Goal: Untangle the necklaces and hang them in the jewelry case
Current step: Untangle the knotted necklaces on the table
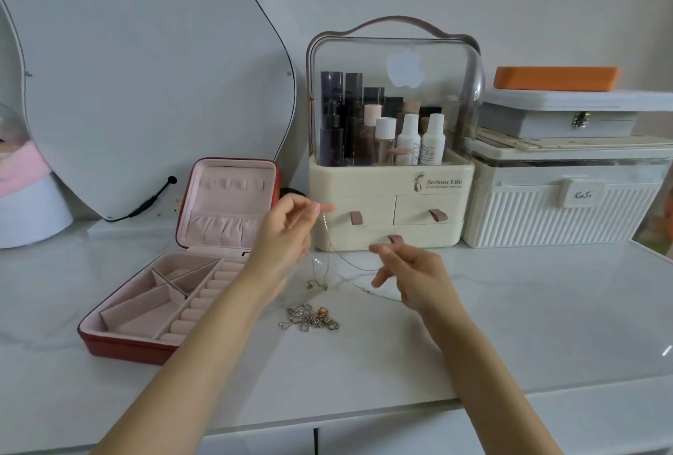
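head view: both hands raised over the white marble-look counter [510, 327], a thin chain [329, 236] strung between them. left hand [287, 232] is up beside the open lid of the jewelry case [174, 294], thumb and fingertips pinched on the chain's upper end. right hand [411, 272] sits lower and to the right, fingers loosely curled, pinching the same chain; exact contact is too fine to confirm. the chain sags down to a small pendant [316, 285] hanging just over the counter; can't tell if it touches. tangled pile of necklaces [311, 318] lies on the counter between the forearms, just right of the case's front corner. case is red outside, pink inside, lid upright, tray compartments bare. behind the hands: cream cosmetics organizer [393, 178] with clear dome, drawer pulls close to the fingers. white ribbed storage box [561, 207] to its right, curvy mirror [145, 72] at left rear. open counter runs right of the right forearm and along the front edge.
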